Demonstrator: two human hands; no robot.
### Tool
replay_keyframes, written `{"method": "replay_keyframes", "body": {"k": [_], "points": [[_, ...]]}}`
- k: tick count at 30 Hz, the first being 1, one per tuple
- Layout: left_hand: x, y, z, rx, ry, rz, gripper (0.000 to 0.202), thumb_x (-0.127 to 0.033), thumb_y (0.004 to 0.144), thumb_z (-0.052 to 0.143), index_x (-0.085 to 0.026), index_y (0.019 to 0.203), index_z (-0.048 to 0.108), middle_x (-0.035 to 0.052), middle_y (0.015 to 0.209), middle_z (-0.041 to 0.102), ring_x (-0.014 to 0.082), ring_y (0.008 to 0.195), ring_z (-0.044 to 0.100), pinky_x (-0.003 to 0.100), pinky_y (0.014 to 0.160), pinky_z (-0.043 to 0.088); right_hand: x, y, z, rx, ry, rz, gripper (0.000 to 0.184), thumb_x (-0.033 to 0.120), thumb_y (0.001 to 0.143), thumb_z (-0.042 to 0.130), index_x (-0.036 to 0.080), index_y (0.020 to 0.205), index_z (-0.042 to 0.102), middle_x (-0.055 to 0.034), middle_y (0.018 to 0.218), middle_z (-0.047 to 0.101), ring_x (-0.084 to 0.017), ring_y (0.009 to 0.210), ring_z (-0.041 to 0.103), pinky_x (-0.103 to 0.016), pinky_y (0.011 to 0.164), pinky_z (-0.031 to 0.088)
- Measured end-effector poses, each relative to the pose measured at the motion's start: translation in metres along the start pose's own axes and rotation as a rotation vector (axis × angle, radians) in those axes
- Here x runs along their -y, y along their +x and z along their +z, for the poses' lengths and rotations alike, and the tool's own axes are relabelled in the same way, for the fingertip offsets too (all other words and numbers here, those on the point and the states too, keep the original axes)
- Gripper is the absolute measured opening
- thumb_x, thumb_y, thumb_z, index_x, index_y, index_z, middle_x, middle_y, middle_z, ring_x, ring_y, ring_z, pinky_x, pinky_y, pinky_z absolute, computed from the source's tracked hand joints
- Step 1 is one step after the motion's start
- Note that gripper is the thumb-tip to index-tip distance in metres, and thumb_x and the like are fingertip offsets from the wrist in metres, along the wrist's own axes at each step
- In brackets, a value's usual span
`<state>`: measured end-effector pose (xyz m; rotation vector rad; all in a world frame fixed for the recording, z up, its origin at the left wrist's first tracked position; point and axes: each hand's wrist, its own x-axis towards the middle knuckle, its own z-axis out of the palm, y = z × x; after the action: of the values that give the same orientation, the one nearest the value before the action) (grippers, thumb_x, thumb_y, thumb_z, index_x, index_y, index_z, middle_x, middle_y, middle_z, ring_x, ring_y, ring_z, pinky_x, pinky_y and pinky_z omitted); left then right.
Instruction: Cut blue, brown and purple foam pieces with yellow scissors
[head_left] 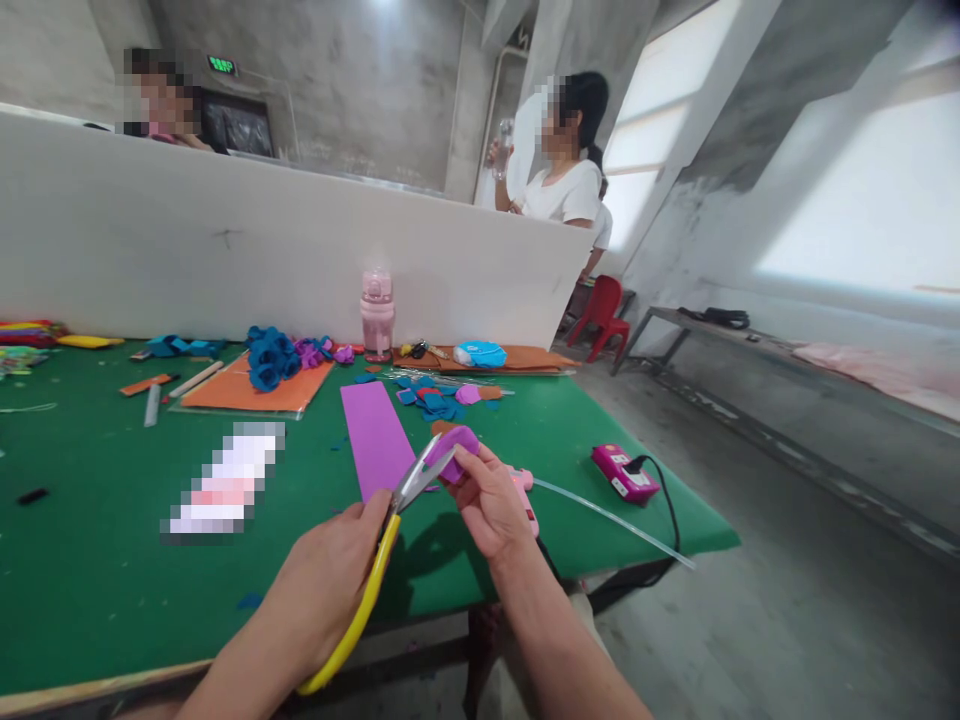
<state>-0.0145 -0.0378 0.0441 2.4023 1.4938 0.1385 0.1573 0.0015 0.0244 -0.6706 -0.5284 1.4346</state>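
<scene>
Fingers (469, 470) of the right hand (491, 505) are pinched closed on a small purple felt piece (459, 447), which is held in the air above the near part of the green table (112, 560). The left hand (337, 580) is wrapped shut around the yellow handles of a pair of scissors (390, 530); the grip is full, with the handles running down past the wrist. The blades are parted slightly and are set against the left edge of the purple felt piece.

Directly behind the blades, a purple felt strip (375, 435) is laid flat on the table. Just under the right hand, a pink glue gun (525, 495) is partly hidden, with a clear stick extending to the right. A pink power unit (624, 474) with a black cord is placed near the right table edge.

Farther back, blue felt flowers (270, 360) are stacked on an orange sheet (247, 392), a pink bottle (377, 312) is stood upright by the white partition (225, 250), and loose blue scraps (431, 400) are scattered. Two other people are seen beyond the partition.
</scene>
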Motion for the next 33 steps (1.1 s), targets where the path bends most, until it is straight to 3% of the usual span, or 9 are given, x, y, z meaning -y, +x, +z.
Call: {"method": "replay_keyframes", "body": {"k": [7,13,25,33], "points": [[0.003,0.001,0.004,-0.019,0.050,-0.015,0.017,-0.021,0.090,0.030,-0.020,0.103,0.040,0.0047,0.080,0.060,0.0196,0.063,0.059,0.027,0.054,0.033,-0.001,0.001,-0.004,-0.042,0.049,0.009,0.026,0.019,0.062,0.076,0.019,0.087,0.067,0.0008,0.080,0.073,-0.011,0.068,0.066,-0.023,0.068,0.054],[0.004,-0.002,0.005,-0.003,0.062,0.002,0.019,-0.023,0.091,0.026,-0.021,0.105,0.039,0.0056,0.081,0.061,0.0225,0.068,0.061,0.029,0.057,0.036,-0.004,0.006,-0.013,-0.102,0.161,0.061,0.014,0.018,0.068,0.072,0.020,0.081,0.065,0.0021,0.074,0.073,-0.012,0.066,0.066,-0.026,0.068,0.055],[-0.001,0.001,0.002,-0.015,0.019,0.006,0.016,-0.023,0.091,0.030,-0.020,0.100,0.042,0.0050,0.078,0.063,0.0211,0.065,0.061,0.027,0.054,0.034,-0.003,-0.003,-0.001,-0.038,0.001,-0.024,0.023,0.019,0.063,0.075,0.019,0.085,0.067,0.0012,0.080,0.073,-0.010,0.069,0.066,-0.021,0.067,0.052],[0.001,0.003,0.005,-0.034,0.033,0.000,0.015,-0.024,0.091,0.031,-0.021,0.101,0.042,0.0048,0.077,0.064,0.0233,0.065,0.064,0.027,0.053,0.035,-0.004,-0.005,0.002,-0.042,-0.003,-0.017,0.019,0.018,0.062,0.075,0.019,0.079,0.067,0.0029,0.076,0.072,-0.009,0.064,0.065,-0.020,0.064,0.052]]}}
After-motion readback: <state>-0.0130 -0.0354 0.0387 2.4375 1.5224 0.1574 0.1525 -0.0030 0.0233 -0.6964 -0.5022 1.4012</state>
